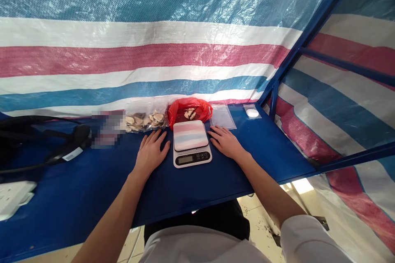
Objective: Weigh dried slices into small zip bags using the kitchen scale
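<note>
My left hand (152,151) lies flat on the blue table (216,197), fingers spread, left of a white kitchen scale (190,144). On the scale's other side, my right hand (226,141) rests palm down with its fingers apart, near an empty clear plastic bag (224,117). The scale's plate carries nothing and its display looks blank. Behind the scale sits an open red plastic bag (176,111) with a few pale dried slices (189,113) inside. Clear bags of similar dried slices (145,121) lie beyond my left hand.
A small bag with a white item (252,112) lies at the back right. To the left are a black headset-like object (82,137) and a white power strip (15,199). Striped sheeting (138,57) hangs behind, and a blue metal frame (296,55) stands at the right.
</note>
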Tool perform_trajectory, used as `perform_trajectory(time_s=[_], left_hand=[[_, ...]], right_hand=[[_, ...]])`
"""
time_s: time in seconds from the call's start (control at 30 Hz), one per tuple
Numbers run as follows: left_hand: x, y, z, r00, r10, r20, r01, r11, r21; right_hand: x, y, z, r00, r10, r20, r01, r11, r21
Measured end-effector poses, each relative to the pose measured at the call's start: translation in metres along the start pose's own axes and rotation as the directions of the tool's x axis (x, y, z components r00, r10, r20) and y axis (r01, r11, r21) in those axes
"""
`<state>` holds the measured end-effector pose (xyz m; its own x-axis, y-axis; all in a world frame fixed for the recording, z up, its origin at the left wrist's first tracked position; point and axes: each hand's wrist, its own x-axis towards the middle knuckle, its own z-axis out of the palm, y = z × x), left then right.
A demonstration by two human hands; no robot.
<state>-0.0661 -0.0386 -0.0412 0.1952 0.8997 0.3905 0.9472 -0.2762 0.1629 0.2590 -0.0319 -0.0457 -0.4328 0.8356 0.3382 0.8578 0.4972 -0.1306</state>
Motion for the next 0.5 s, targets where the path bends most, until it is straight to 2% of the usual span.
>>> perform_trajectory(time_s=[0.13, 0.27, 0.37, 0.5], left_hand=[[0.005, 0.007, -0.015, 0.989, 0.04, -0.143, -0.05, 0.997, -0.067], [0.022, 0.01, -0.036, 0.967, 0.073, -0.243, -0.097, 0.992, -0.086], [0.044, 0.004, -0.047, 0.965, 0.098, -0.243, -0.112, 0.992, -0.048], [0.068, -0.014, -0.046, 0.976, 0.17, -0.134, -0.166, 0.985, 0.043]], right_hand=[[0.001, 0.005, -0.003, 0.999, 0.012, -0.045, -0.009, 0.997, 0.072], [0.007, 0.011, -0.006, 0.998, 0.011, -0.059, -0.006, 0.995, 0.095], [0.015, 0.012, -0.006, 0.999, 0.0, -0.041, 0.003, 0.996, 0.085], [0.023, 0.012, -0.001, 1.0, -0.006, -0.024, 0.008, 0.996, 0.085]])
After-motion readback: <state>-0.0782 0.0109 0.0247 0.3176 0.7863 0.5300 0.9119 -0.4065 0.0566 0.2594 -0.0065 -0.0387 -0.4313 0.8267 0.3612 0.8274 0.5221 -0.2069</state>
